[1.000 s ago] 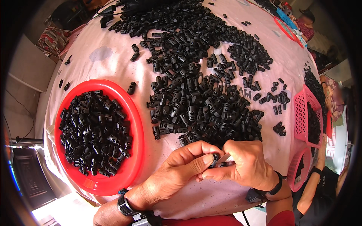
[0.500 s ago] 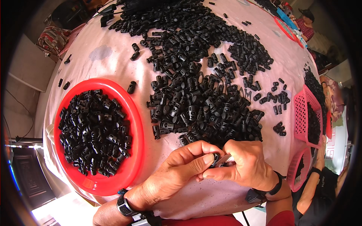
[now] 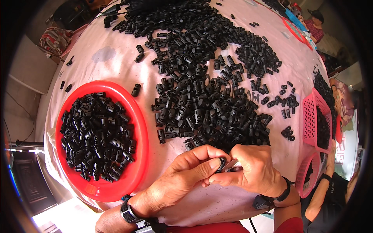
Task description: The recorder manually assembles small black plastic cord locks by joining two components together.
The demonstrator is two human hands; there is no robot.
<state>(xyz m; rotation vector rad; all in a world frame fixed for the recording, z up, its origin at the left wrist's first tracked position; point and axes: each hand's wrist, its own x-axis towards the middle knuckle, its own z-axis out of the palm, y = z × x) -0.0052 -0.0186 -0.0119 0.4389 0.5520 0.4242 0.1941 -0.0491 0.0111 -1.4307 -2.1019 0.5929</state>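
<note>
My left hand [image 3: 190,169] is closed, its thumb and fingers pinching a black cord lock [image 3: 221,164]. Close against it is my right hand [image 3: 254,169], its thumb and bent fingers gripping a thin, pale, blade-like piece [image 3: 232,165] that meets the cord lock. Something dark also shows between the right fingers, too covered to make out. Just beyond both hands lies a big heap of black cord locks [image 3: 217,112]. To the left stands a red basin [image 3: 142,155] filled with more cord locks [image 3: 97,136].
A pink cloth [image 3: 186,209] covers the table. Loose cord locks [image 3: 287,133] lie to the right, near a pink perforated basket [image 3: 310,120] and a round pink basket [image 3: 302,182]. Another person's forearm [image 3: 316,196] is at the right edge; someone else [image 3: 314,29] sits farther back.
</note>
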